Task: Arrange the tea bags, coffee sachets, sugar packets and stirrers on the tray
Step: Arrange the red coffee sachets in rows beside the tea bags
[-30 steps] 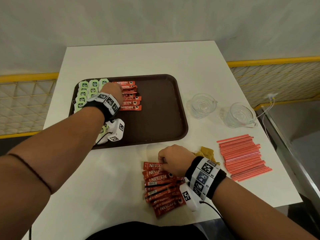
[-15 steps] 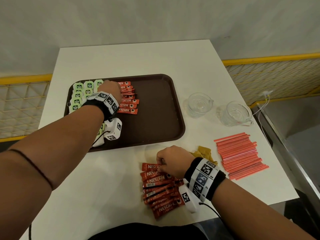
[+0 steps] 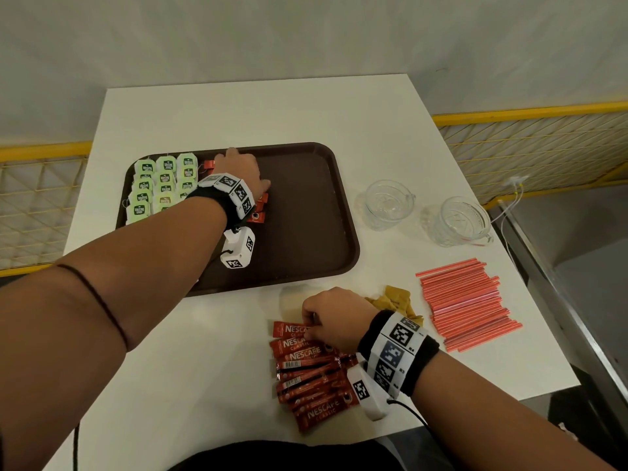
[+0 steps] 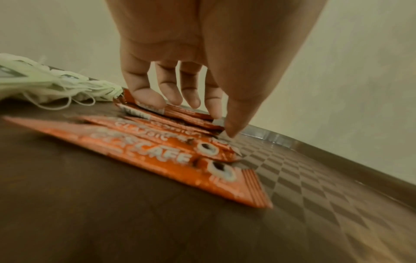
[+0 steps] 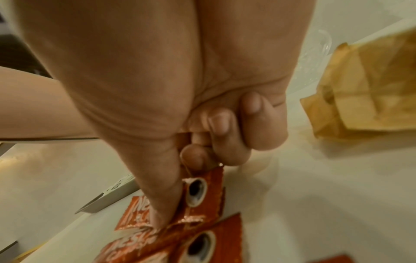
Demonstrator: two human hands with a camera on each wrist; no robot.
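Observation:
A brown tray [image 3: 306,215] holds rows of green tea bags [image 3: 159,185] on its left, with a column of red coffee sachets [image 4: 180,156] beside them. My left hand [image 3: 241,168] lies over that column. Its straight fingertips [image 4: 148,99] rest on the far sachets, and the thumb touches their right ends. On the table near me lies a pile of coffee sachets [image 3: 312,379]. My right hand [image 3: 331,319] pinches the top sachet [image 5: 202,192] between thumb and forefinger. Brown sugar packets [image 3: 396,299] lie just behind that hand. Red stirrers [image 3: 465,304] are heaped at the right.
Two glass cups [image 3: 387,203] [image 3: 457,220] stand on the white table to the right of the tray. The tray's right half is bare. A yellow mesh railing [image 3: 530,141] runs behind the table, and the table's right edge drops off beside the stirrers.
My left hand has shifted right from the tea bags' edge onto the sachet column and now covers most of it. My right hand stays on the pile's top sachet.

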